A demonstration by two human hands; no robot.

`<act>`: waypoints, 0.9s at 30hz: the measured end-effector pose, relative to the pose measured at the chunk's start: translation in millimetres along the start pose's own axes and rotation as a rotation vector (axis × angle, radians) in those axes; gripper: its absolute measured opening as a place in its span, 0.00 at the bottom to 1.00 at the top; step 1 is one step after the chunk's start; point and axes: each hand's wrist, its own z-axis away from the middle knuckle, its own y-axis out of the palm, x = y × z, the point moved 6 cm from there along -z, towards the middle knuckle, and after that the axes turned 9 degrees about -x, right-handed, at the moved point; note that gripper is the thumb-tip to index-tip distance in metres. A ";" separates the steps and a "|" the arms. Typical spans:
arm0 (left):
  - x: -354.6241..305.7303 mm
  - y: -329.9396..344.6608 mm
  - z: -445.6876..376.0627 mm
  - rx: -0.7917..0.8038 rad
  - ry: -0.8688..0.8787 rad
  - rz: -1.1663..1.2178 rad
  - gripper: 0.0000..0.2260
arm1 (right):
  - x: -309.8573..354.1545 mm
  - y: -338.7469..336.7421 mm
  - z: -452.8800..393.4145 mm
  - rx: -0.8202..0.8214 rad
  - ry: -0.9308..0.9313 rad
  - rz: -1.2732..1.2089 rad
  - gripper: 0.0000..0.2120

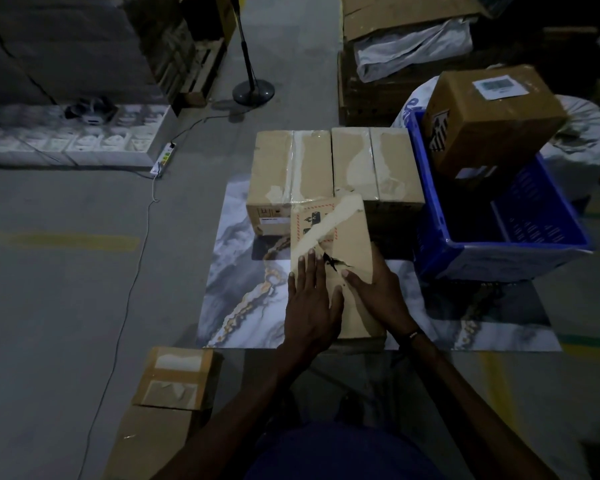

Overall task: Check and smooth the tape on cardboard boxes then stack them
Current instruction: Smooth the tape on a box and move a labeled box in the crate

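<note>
A cardboard box [347,233] with a diagonal strip of pale tape [329,223] and a small tear lies on the marble-patterned sheet [236,292] in front of me. My left hand [310,303] lies flat on the box's near left part, fingers straight and pointing away. My right hand [374,292] rests on its near right part, fingers stretched toward the tear. Behind this box stand two taped boxes side by side, the left one [284,174] and the right one [378,168].
A blue crate [499,251] stands at the right with a brown labelled box [492,119] resting on its rim. Two more taped boxes [174,379] lie near left on the floor. A fan stand [253,88], a power strip [163,159] and a cable are on the left.
</note>
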 end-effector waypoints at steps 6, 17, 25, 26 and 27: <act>14.4 -4.4 1.9 -0.054 -0.072 0.186 0.28 | 5.3 6.4 4.1 -0.018 -0.016 0.051 0.36; 44.6 -28.9 -37.1 -0.099 -0.377 0.615 0.23 | 2.9 -5.4 6.0 0.041 0.009 0.011 0.33; 56.6 -27.4 -53.4 -0.100 -0.382 0.562 0.26 | 12.4 -13.6 9.8 -0.007 -0.030 0.021 0.35; 56.8 -25.8 -57.2 -0.109 -0.368 0.558 0.26 | 15.9 -14.9 10.2 -0.032 -0.041 0.019 0.35; 56.1 -23.8 -61.4 -0.113 -0.347 0.549 0.26 | 19.9 -16.2 11.3 -0.058 -0.052 0.012 0.35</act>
